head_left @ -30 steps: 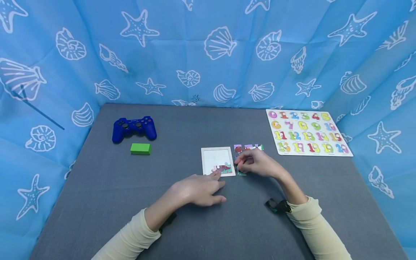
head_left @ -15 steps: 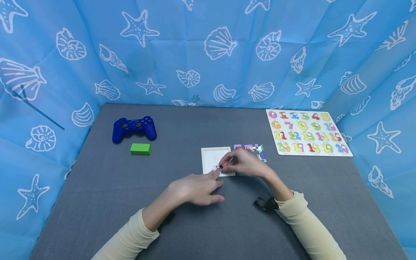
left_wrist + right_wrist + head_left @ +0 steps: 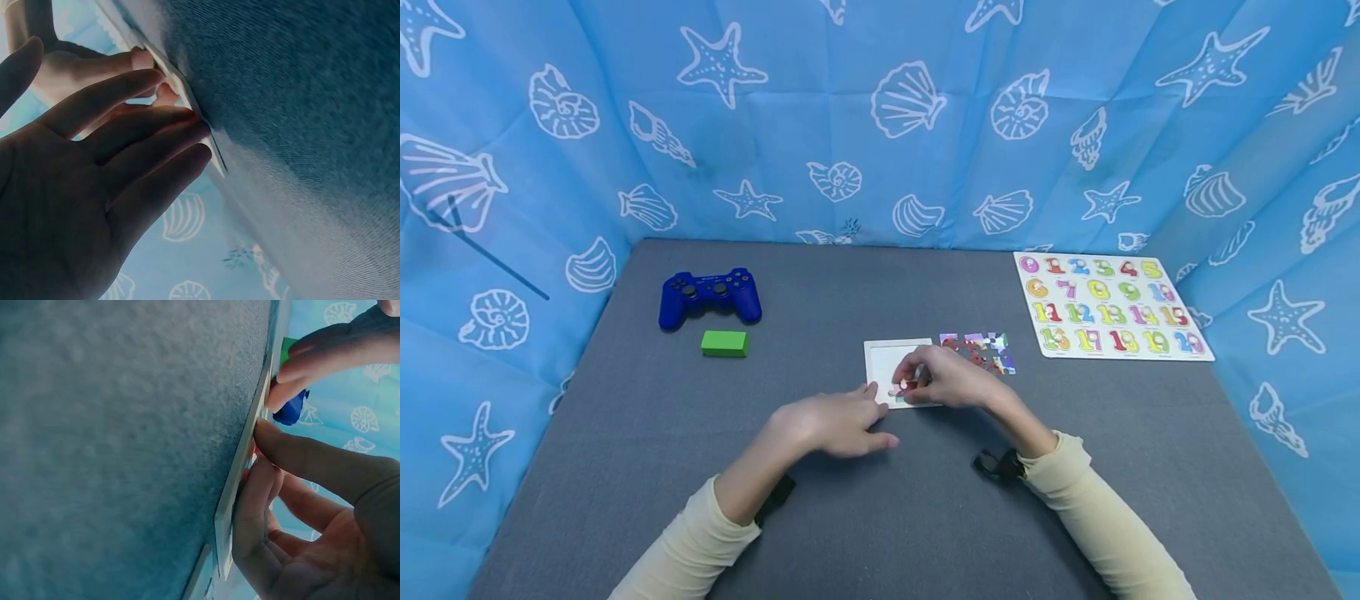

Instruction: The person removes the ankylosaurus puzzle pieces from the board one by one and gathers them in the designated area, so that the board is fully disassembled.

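A white square puzzle tray [image 3: 880, 358] lies mid-table, with a few joined pieces along its lower edge, mostly covered by fingers. My right hand [image 3: 946, 379] is over the tray, thumb and fingers pinching a small jigsaw piece [image 3: 910, 385] low against the board. In the right wrist view a bit of red shows between thumb and fingertips. My left hand [image 3: 838, 423] rests its extended fingertips on the tray's lower left corner, thumb spread away. Just right of the tray lie several loose jigsaw pieces [image 3: 992, 342] with purple, red and green print.
A number puzzle board [image 3: 1108, 308] lies at the back right. On the left are a blue game controller [image 3: 710, 296] and a green block [image 3: 725, 344]. The grey table [image 3: 820, 292] meets a blue shell-patterned curtain [image 3: 820, 108] behind and at both sides.
My right hand has moved left from the loose pieces onto the tray, bringing a jigsaw piece. My left hand has shifted slightly left and up to the tray's lower left corner.
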The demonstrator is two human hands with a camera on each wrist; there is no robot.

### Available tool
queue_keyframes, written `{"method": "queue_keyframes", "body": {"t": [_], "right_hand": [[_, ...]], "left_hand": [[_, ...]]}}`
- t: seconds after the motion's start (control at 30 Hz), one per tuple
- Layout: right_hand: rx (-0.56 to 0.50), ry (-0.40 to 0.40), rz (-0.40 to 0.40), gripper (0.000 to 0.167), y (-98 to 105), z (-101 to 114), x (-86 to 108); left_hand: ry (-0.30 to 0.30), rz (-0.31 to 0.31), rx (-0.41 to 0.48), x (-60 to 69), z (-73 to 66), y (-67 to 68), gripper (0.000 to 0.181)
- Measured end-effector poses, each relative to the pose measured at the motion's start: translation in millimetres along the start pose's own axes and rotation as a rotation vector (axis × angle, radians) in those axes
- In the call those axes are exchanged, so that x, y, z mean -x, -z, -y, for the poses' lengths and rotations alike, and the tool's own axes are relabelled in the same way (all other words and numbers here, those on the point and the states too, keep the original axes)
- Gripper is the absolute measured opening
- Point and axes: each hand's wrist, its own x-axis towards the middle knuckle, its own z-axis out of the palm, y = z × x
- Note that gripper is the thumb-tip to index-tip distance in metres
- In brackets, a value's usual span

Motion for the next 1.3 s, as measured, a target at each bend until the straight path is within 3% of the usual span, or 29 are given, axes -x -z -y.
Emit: {"method": "queue_keyframes", "body": {"t": [0.23, 0.5, 0.87, 1.13, 1.3], "right_hand": [[-0.006, -0.043, 0.016, 0.017, -0.5, 2.9, 0.0], [-0.064, 0.008, -0.001, 0.02, 0.2, -2.3, 1.4], [-0.175, 0.042, 0.019, 0.011, 6.5, -6.5, 7.6], [-0.296, -0.002, 0.015, 0.017, 19.9, -22.3, 25.9], [-0.309, -0.031, -0.003, 0.019, 29.6, -32.2, 43.3]], "left_hand": [[0.003, -0.012, -0.015, -3.7, 3.6, -0.9, 0.06], [0.023, -0.007, -0.03, -5.2, 1.7, -1.6, 0.063], [0.028, -0.032, -0.079, -4.4, -5.0, -4.9, 0.065], [0.032, -0.02, -0.062, -4.4, -3.9, -3.3, 0.063], [0.031, -0.02, -0.052, -4.1, -3.3, -3.1, 0.06]]}}
